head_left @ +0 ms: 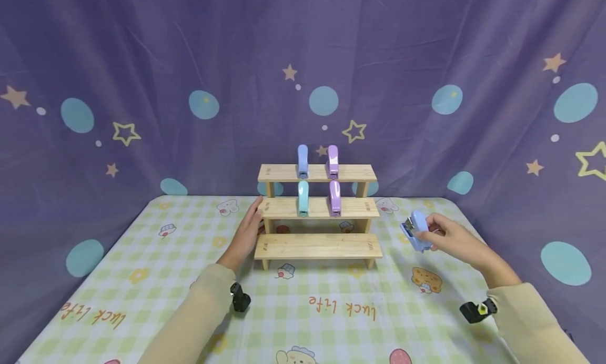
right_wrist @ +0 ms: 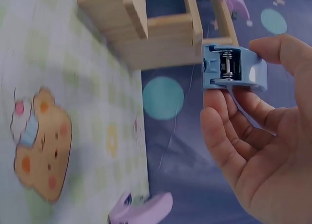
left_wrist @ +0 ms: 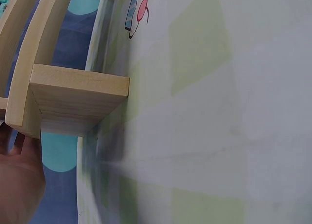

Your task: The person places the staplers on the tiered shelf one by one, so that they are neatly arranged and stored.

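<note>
My right hand [head_left: 456,241] pinches a light blue stapler [head_left: 416,231] above the table, to the right of a three-tier wooden display stand [head_left: 318,246]. In the right wrist view the thumb and fingers grip the stapler [right_wrist: 234,67] from two sides, its metal spring facing the camera. My left hand [head_left: 245,238] touches the left end of the stand with fingers extended. On the top tier stand a blue stapler [head_left: 303,161] and a purple stapler [head_left: 333,162]. A teal stapler [head_left: 303,198] and another purple stapler [head_left: 335,198] stand on the middle tier.
A green-and-white checked cloth with cartoon prints covers the table [head_left: 341,285]. Behind it hangs a purple curtain [head_left: 255,48] with stars and teal spots. At the bottom of the right wrist view, a further purple stapler [right_wrist: 146,210] is partly visible.
</note>
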`<state>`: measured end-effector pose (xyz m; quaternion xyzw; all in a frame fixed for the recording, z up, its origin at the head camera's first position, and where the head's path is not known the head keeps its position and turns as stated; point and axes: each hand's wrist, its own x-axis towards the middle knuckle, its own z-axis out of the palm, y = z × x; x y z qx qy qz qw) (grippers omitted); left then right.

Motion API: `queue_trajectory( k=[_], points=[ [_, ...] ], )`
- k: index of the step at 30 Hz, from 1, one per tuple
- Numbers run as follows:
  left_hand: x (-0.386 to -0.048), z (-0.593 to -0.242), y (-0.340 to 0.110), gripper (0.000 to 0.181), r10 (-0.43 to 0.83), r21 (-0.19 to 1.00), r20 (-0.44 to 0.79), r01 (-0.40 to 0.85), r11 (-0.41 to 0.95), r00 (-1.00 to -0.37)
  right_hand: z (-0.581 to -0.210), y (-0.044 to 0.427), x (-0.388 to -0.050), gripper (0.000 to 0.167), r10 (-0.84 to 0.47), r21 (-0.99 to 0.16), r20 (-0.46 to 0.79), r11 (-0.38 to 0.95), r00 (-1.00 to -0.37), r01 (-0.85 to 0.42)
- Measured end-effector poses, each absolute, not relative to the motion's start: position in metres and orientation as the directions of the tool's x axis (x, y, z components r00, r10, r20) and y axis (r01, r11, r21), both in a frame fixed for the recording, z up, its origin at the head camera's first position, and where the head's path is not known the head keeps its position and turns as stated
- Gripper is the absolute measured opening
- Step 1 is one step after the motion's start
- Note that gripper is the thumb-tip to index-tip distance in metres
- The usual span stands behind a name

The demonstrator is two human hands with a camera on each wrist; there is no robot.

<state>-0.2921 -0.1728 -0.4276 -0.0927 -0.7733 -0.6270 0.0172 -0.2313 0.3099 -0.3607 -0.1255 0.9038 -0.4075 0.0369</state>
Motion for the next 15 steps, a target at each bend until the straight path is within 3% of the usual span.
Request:
queue_trajectory(
  k=[15],
  points=[
    [-0.291, -0.427, -0.172, 0.055, 0.115, 0.969, 0.14, 0.161, 0.19, -0.983, -0.364, 0.248, -0.237, 0.028, -0.386, -0.781, 0.019, 0.571, -0.922, -0.255]
  ],
)
